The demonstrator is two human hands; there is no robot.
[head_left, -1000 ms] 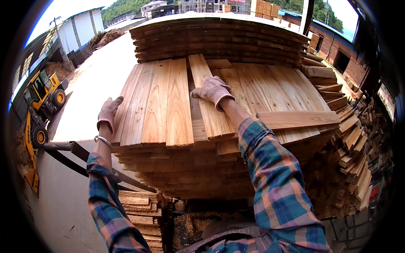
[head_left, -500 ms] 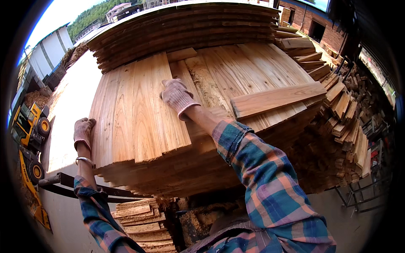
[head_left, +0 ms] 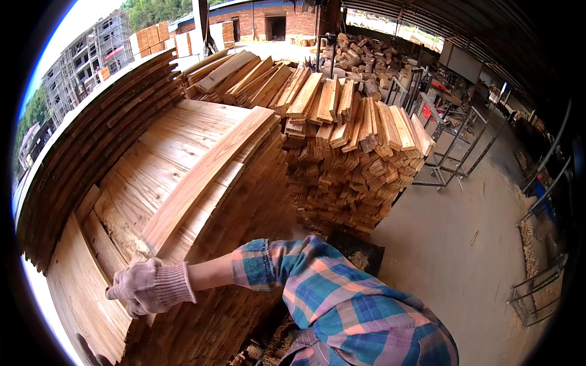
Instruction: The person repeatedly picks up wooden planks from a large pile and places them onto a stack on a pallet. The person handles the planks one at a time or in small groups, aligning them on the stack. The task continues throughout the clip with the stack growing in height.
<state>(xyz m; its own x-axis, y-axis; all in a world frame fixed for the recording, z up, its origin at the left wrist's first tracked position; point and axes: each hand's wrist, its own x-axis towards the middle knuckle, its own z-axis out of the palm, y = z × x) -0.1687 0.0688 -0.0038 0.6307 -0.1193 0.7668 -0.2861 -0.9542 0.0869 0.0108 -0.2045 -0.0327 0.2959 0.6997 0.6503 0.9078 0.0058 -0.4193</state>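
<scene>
My right hand (head_left: pixel 149 287), in a pale pink knitted glove, has its fingers curled over the edge of a wide wooden board (head_left: pixel 85 283) on top of the stack. A narrower plank (head_left: pixel 108 247) lies beside that board, with a sawdust-covered strip (head_left: pixel 119 229) next to it. Beyond the hand, a loose plank (head_left: pixel 210 174) rests along the stack's right edge. At the lower left rim a dark shape, apparently my left hand (head_left: pixel 91 352), shows only in part; its fingers cannot be made out.
A taller row of stacked boards (head_left: pixel 101 152) borders the left. Beyond the stack stands a pile of short planks (head_left: pixel 354 134), ends jutting out. Metal frame racks (head_left: pixel 455 146) stand on the concrete floor (head_left: pixel 452 244) to the right. Logs (head_left: pixel 366 58) are heaped farther back.
My view has swung to the right, bringing the plank pile and racks into fuller sight. My right hand has come nearer along the board's edge. My left hand has nearly left the picture.
</scene>
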